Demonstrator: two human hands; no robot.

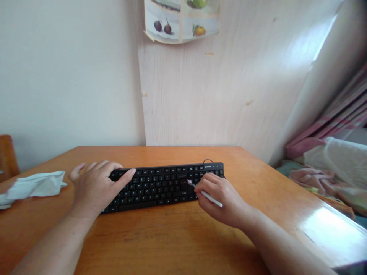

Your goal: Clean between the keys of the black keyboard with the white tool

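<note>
A black keyboard (151, 189) lies at a slight slant on the table, its right end farther from me. My left hand (96, 183) grips its left end, thumb on the top keys and fingers behind the back edge. Pinched in my right hand (219, 196) is a thin brush (211, 199) with a white handle. Its tip points up and left, over the keys right of the Enter key; I cannot tell whether it touches them. The right hand covers part of the number pad.
The orange-brown wooden table (160, 244) meets a wall at its far edge. A crumpled white cloth (37, 185) lies at the left. Behind the keyboard a black cable (208, 160) loops up. Bedding (312, 175) and a pink curtain (321, 130) are at the right.
</note>
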